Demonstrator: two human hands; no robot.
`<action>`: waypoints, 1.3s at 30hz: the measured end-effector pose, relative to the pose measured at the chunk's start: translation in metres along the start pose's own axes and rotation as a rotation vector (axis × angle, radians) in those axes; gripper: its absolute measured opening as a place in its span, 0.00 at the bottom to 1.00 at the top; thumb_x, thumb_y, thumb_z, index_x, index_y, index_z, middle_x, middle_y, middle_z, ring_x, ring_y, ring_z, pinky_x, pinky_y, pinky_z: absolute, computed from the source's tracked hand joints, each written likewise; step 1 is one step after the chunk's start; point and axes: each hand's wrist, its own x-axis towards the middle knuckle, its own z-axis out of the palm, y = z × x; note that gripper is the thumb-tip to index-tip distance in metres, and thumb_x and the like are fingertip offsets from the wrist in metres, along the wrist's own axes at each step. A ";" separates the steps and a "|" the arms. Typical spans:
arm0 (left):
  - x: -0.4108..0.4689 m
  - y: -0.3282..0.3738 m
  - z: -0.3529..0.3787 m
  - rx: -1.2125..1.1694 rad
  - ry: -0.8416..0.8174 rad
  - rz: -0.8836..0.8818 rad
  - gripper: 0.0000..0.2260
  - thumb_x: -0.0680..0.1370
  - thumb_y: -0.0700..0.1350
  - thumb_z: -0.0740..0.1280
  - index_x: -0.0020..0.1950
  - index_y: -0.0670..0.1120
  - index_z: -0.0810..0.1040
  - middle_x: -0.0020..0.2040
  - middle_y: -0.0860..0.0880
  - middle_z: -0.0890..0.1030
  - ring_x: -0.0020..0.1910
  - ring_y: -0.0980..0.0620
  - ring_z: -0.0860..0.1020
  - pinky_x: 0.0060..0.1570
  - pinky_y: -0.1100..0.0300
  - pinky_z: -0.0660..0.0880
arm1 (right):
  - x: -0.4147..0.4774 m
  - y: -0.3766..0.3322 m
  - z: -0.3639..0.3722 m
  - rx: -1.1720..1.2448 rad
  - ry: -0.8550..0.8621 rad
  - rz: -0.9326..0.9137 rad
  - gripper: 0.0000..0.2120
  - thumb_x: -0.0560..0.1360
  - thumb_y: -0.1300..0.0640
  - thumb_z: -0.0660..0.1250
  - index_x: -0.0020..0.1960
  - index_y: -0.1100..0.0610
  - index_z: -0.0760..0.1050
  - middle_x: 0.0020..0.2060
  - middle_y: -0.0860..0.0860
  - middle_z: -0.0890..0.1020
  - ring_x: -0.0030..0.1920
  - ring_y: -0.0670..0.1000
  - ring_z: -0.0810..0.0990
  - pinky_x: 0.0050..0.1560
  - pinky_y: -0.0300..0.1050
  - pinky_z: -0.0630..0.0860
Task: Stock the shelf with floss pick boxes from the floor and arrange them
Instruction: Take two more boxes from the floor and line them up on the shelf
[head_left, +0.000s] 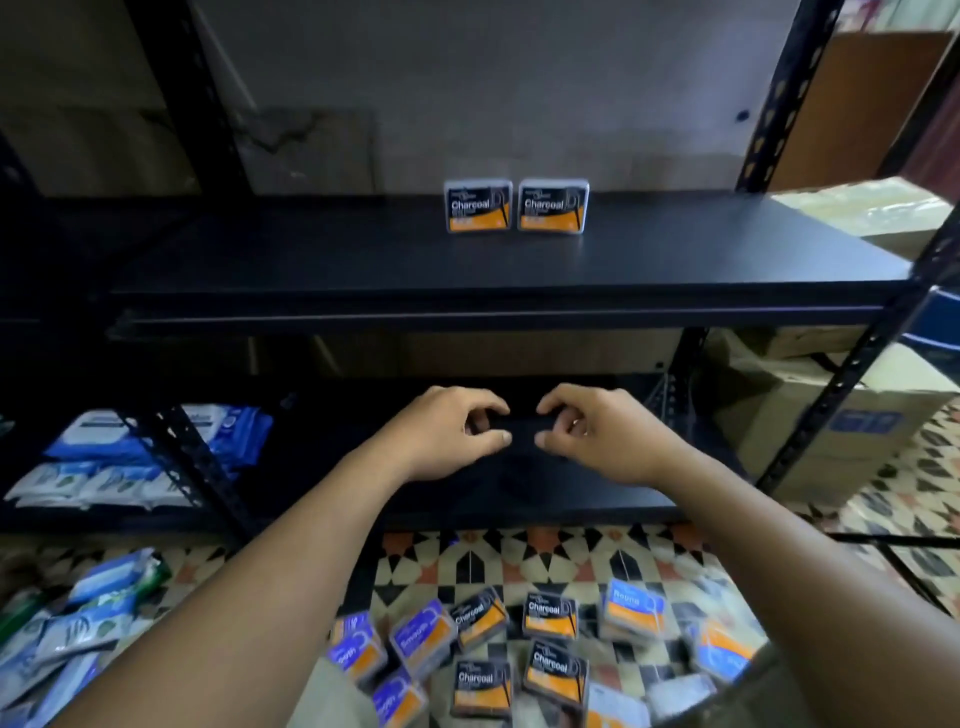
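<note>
Two Charcoal floss pick boxes, the left one (478, 206) and the right one (553, 206), stand upright side by side at the back of the black shelf (363, 260). My left hand (447, 431) and my right hand (597, 431) hover close together below that shelf, in front of the lower shelf (519, 499). Their fingers are loosely curved and hold nothing. On the tiled floor below my arms lie several more boxes in a loose pile: black Charcoal ones (549, 614) and blue ones (422, 638).
Blue and white wipe packs (130, 452) fill the lower shelf at the left, and more packs (78, 623) lie on the floor at the left. Cardboard cartons (831, 415) stand behind the black shelf post (852, 374) at the right.
</note>
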 end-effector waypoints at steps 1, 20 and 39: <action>-0.002 -0.004 0.009 -0.003 -0.086 -0.025 0.21 0.75 0.62 0.68 0.66 0.61 0.75 0.49 0.59 0.79 0.46 0.60 0.78 0.50 0.57 0.78 | -0.003 0.005 0.008 -0.029 -0.113 0.033 0.18 0.72 0.39 0.70 0.59 0.41 0.74 0.40 0.42 0.83 0.43 0.42 0.81 0.53 0.49 0.79; -0.018 -0.096 0.181 0.237 -0.739 -0.085 0.26 0.78 0.55 0.66 0.75 0.50 0.67 0.68 0.47 0.75 0.62 0.46 0.75 0.51 0.60 0.67 | -0.032 0.098 0.145 -0.271 -0.710 0.172 0.23 0.76 0.42 0.66 0.68 0.49 0.71 0.61 0.50 0.77 0.56 0.53 0.75 0.50 0.44 0.71; 0.008 -0.165 0.271 0.122 -0.480 -0.254 0.26 0.75 0.53 0.69 0.72 0.51 0.71 0.63 0.43 0.77 0.61 0.42 0.75 0.55 0.51 0.74 | -0.010 0.175 0.248 -0.022 -0.445 0.380 0.32 0.71 0.50 0.75 0.72 0.51 0.69 0.62 0.54 0.76 0.60 0.55 0.75 0.58 0.47 0.73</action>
